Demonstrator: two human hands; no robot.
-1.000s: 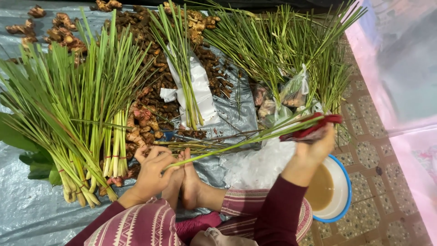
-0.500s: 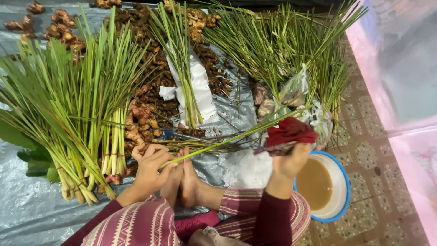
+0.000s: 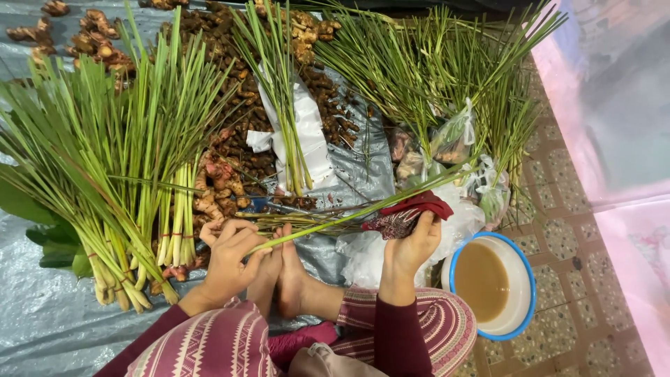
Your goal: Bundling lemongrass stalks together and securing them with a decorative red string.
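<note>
Lemongrass stalk (image 3: 349,213) lay pinched at its base by the left hand (image 3: 230,262), while the right hand's (image 3: 412,248) fingers clamped a dark red cloth (image 3: 408,213) around it. Right of those fingers stood a blue-rimmed bowl (image 3: 520,279) of brown liquid.

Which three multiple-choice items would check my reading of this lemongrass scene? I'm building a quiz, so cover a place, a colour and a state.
1. Where does the bowl of brown liquid stand?
A. on the tiled floor by the right knee
B. on the grey sheet among the roots
C. in the person's lap

2. What colour is the cloth in the right hand?
A. white
B. dark red
C. blue

3. How is the lemongrass stalk held?
A. lying loose on the sheet
B. left hand grips its base, cloth wraps it further along
C. tied into a bundle

Answers: 1 A, floor tiles surround it. 2 B, its folds show dark red. 3 B, both hands are on it.
</note>
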